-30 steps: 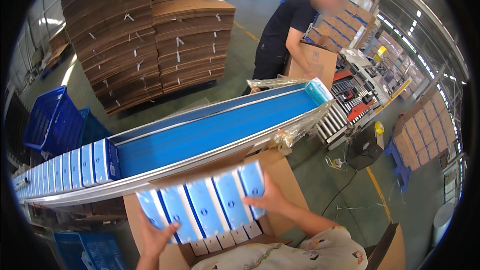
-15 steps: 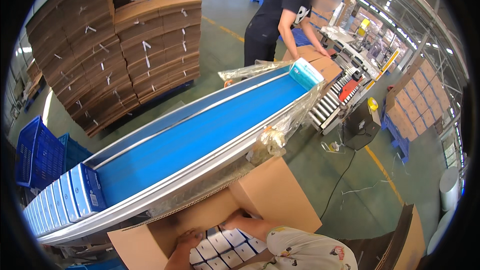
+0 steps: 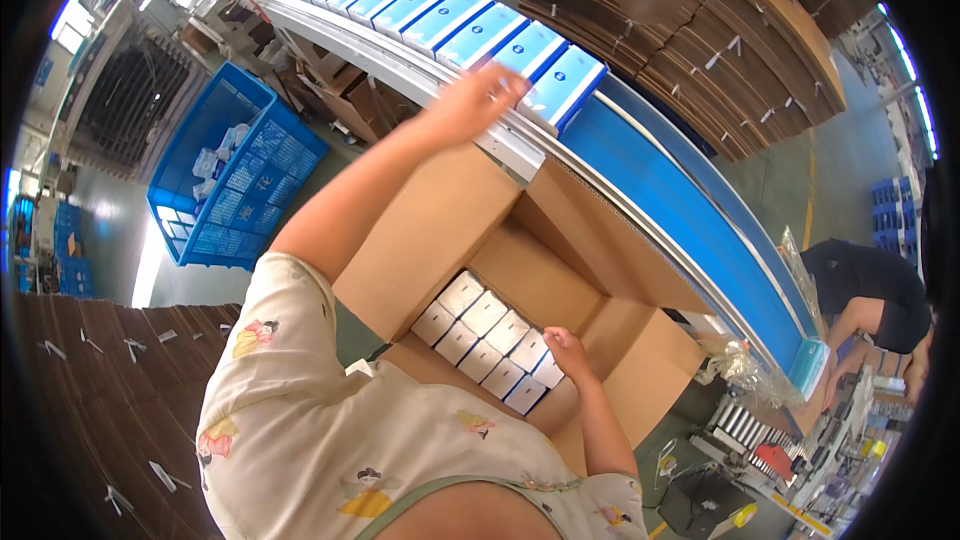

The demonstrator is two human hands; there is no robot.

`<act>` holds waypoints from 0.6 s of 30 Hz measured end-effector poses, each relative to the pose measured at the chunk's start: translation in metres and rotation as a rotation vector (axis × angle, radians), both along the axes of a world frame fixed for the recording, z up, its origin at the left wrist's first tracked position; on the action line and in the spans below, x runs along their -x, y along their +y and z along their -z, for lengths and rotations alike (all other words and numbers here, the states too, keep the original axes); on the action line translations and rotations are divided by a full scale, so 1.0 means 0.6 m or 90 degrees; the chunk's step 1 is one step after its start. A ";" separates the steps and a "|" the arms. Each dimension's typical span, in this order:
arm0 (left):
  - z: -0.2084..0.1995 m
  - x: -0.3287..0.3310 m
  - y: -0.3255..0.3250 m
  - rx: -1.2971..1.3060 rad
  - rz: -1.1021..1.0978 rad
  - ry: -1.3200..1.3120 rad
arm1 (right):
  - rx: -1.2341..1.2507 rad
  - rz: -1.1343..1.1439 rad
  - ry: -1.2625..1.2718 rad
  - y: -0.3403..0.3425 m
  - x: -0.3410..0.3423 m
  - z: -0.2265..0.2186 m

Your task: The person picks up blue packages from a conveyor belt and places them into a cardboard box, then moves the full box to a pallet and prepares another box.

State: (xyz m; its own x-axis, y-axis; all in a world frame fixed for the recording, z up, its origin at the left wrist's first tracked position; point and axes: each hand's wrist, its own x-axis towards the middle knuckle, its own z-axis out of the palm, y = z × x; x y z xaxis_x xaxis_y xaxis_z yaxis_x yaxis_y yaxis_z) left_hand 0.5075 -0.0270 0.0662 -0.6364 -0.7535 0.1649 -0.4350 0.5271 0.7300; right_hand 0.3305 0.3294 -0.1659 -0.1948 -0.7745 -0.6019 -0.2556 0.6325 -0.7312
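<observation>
Over the near rail of the conveyor, my left hand [image 3: 480, 98] reaches out with its fingers loosely apart, slightly blurred. It is beside the end of a row of blue-and-white boxes [image 3: 565, 85] standing on the belt, and nothing is held in it. Below, an open cardboard carton [image 3: 535, 275] has its flaps spread. Inside lie two rows of white-topped small boxes [image 3: 483, 312], packed side by side. My right hand [image 3: 566, 350] is at the right end of these rows, its fingers curled in with nothing visible in them.
The blue conveyor belt [image 3: 660, 175] runs down to the right, where a teal box [image 3: 808, 365] sits near a co-worker [image 3: 868, 285] bending over. At the left stands a blue crate [image 3: 235, 175]. Flattened cardboard stacks [image 3: 690, 40] rise behind the belt, and others [image 3: 90, 390] lie lower left.
My view has swung to the left. My left hand has left the carton and moved up to the boxes on the conveyor. My right hand has drawn back to the end of the packed rows.
</observation>
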 end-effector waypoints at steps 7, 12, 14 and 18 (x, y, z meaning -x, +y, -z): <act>0.076 0.012 -0.063 0.482 -0.131 -0.163 | -0.113 -0.143 0.103 0.031 -0.003 -0.068; 0.077 -0.029 -0.210 0.471 -0.326 -0.230 | -0.067 -0.106 0.101 0.008 -0.005 -0.158; 0.034 -0.005 -0.201 0.379 -0.300 -0.306 | 0.027 -0.056 0.103 -0.011 0.000 -0.203; 0.028 0.023 -0.207 0.352 -0.246 -0.353 | 0.302 0.086 0.155 -0.095 0.023 -0.359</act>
